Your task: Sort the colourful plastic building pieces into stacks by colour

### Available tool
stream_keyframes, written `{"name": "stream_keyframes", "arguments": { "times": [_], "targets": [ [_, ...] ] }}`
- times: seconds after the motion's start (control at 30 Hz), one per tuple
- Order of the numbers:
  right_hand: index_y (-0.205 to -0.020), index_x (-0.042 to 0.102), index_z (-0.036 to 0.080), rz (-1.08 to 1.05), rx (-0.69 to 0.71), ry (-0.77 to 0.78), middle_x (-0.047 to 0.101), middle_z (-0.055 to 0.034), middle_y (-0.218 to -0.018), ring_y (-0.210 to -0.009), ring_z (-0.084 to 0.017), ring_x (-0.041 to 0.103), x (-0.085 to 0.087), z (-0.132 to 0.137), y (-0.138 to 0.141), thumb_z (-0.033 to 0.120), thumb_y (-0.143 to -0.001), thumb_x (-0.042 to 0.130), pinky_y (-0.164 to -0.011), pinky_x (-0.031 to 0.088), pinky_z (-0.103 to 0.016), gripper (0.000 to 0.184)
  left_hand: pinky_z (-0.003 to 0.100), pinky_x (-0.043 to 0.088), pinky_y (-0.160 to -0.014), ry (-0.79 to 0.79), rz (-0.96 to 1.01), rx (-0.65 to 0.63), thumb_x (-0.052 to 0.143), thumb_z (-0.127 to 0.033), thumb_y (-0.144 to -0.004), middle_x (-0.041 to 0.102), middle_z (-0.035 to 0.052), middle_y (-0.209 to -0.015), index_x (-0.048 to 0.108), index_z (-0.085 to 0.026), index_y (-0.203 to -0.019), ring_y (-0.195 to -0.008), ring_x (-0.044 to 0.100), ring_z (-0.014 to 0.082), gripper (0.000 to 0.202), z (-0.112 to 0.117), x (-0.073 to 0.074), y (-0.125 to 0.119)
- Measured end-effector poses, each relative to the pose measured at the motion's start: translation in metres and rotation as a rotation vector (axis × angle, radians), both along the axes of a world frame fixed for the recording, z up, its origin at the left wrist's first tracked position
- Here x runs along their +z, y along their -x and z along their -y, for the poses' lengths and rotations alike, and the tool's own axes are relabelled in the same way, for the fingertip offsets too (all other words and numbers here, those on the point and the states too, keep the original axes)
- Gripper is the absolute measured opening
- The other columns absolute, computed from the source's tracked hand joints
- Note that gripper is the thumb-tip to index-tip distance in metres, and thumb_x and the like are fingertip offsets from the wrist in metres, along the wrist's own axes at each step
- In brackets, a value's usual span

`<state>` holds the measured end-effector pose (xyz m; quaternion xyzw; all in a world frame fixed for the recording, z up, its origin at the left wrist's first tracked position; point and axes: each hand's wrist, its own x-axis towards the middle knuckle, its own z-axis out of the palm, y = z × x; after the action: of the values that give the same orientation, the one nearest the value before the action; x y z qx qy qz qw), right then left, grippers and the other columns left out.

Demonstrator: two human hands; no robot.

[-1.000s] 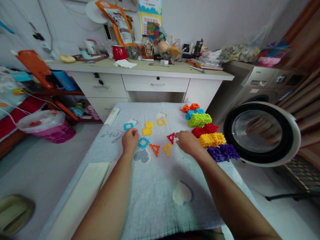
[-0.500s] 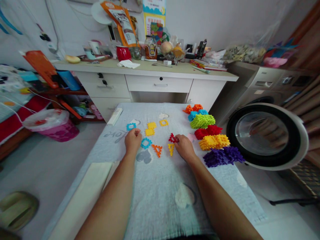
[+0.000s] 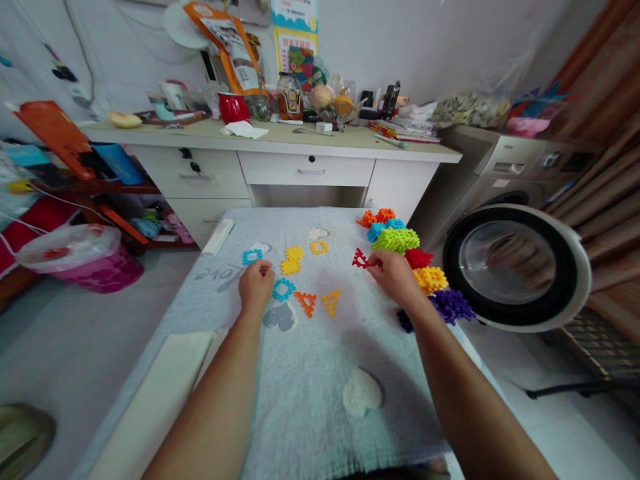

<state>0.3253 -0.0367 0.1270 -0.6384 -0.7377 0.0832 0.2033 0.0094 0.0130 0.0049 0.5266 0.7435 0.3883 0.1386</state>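
My right hand (image 3: 395, 277) pinches a small red triangular plastic building piece (image 3: 359, 258) by its right side, just left of the stacked pieces. My left hand (image 3: 256, 287) rests closed on the cloth, its fingertips pressed together; whether anything is in them is hidden. Near it lie a blue square frame (image 3: 253, 256), another blue frame piece (image 3: 283, 289) and joined yellow pieces (image 3: 291, 267). Farther right is a yellow square frame (image 3: 319, 247). An orange triangle (image 3: 307, 303) and a yellow triangle (image 3: 331, 303) lie between my hands.
Stacks of orange, blue, green (image 3: 397, 240), red, yellow (image 3: 431, 280) and purple (image 3: 453, 305) pieces line the table's right edge. A white box (image 3: 219, 237) lies at the far left. Beyond stand a cluttered desk (image 3: 280, 143) and a washing machine with its round door (image 3: 515, 267) open.
My right hand has moved right and slightly away with the red triangle, leaving the yellow triangle behind. My left hand stays near the blue pieces. The view has turned a little to the right.
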Motion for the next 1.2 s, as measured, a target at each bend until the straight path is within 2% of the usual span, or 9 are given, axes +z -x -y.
{"name": "stream_keyframes", "arguments": {
  "times": [0.1,0.17,0.33,0.47,0.73,0.9,1.07,1.2],
  "targets": [
    [-0.079,0.068,0.019,0.022,-0.039,-0.004,0.07,-0.0019,-0.076,-0.07,-0.015,0.06,0.025,-0.005,-0.04,0.015,-0.079,0.06,-0.066,0.04,-0.024,0.009,0.03,0.05,-0.084,-0.004,-0.003,-0.004,0.052,-0.022,-0.077,0.074,0.0049,-0.095,0.069,-0.021,-0.094,-0.088,0.068,0.0203,0.024,-0.001,-0.002,0.001],
    [-0.076,0.069,0.019,0.064,-0.094,-0.028,0.068,-0.0012,-0.071,-0.067,-0.015,0.059,0.033,-0.011,-0.072,0.017,-0.076,0.061,-0.063,0.039,-0.024,0.008,0.031,0.05,-0.084,-0.004,-0.009,-0.009,0.052,-0.022,-0.077,0.075,0.0055,-0.096,0.069,-0.02,-0.095,-0.089,0.068,0.021,0.025,-0.001,-0.002,0.001],
    [-0.075,0.069,0.019,0.109,-0.183,0.005,0.067,-0.0009,-0.066,-0.062,-0.015,0.058,0.025,-0.03,-0.144,0.021,-0.072,0.061,-0.059,0.039,-0.025,0.009,0.031,0.05,-0.083,-0.003,-0.008,-0.005,0.052,-0.022,-0.076,0.075,0.0053,-0.095,0.069,-0.02,-0.094,-0.087,0.068,0.0207,0.025,0.0,0.001,0.0],
    [-0.074,0.068,0.019,0.084,-0.166,0.023,0.068,-0.0012,-0.066,-0.062,-0.015,0.059,0.012,-0.035,-0.171,0.02,-0.071,0.061,-0.059,0.04,-0.024,0.008,0.03,0.05,-0.082,-0.01,-0.008,-0.004,0.053,-0.022,-0.075,0.074,0.0048,-0.092,0.069,-0.02,-0.092,-0.085,0.068,0.0204,0.023,0.001,0.003,-0.001],
    [-0.077,0.07,0.018,0.058,-0.219,0.045,0.067,-0.0003,-0.067,-0.062,-0.014,0.059,-0.006,-0.036,-0.172,0.018,-0.072,0.06,-0.06,0.04,-0.024,0.011,0.031,0.051,-0.084,-0.001,0.0,-0.013,0.052,-0.02,-0.075,0.074,0.0049,-0.094,0.068,-0.021,-0.091,-0.087,0.068,0.0209,0.022,0.004,0.008,-0.003],
    [-0.08,0.07,0.018,0.09,-0.239,0.03,0.068,-0.0014,-0.069,-0.064,-0.015,0.06,-0.012,-0.038,-0.172,0.018,-0.074,0.059,-0.061,0.041,-0.025,0.013,0.03,0.051,-0.084,-0.001,0.002,-0.008,0.052,-0.021,-0.075,0.074,0.0044,-0.094,0.068,-0.021,-0.091,-0.087,0.068,0.0203,0.023,0.003,0.005,-0.001],
    [-0.082,0.071,0.017,0.152,-0.234,-0.027,0.071,-0.006,-0.08,-0.074,-0.019,0.064,0.004,-0.028,-0.164,0.02,-0.077,0.059,-0.068,0.045,-0.028,0.013,0.03,0.051,-0.082,-0.003,-0.004,-0.006,0.052,-0.022,-0.075,0.074,0.0048,-0.092,0.069,-0.021,-0.092,-0.086,0.068,0.0206,0.024,-0.001,-0.001,0.002],
    [-0.089,0.071,0.017,0.132,-0.184,-0.194,0.071,-0.0092,-0.092,-0.083,-0.021,0.064,0.028,-0.011,-0.126,0.022,-0.082,0.057,-0.076,0.047,-0.03,0.017,0.031,0.051,-0.083,-0.004,-0.008,-0.01,0.052,-0.022,-0.076,0.074,0.0054,-0.093,0.069,-0.021,-0.095,-0.087,0.068,0.021,0.025,-0.001,-0.001,0.002]
  ]
}}
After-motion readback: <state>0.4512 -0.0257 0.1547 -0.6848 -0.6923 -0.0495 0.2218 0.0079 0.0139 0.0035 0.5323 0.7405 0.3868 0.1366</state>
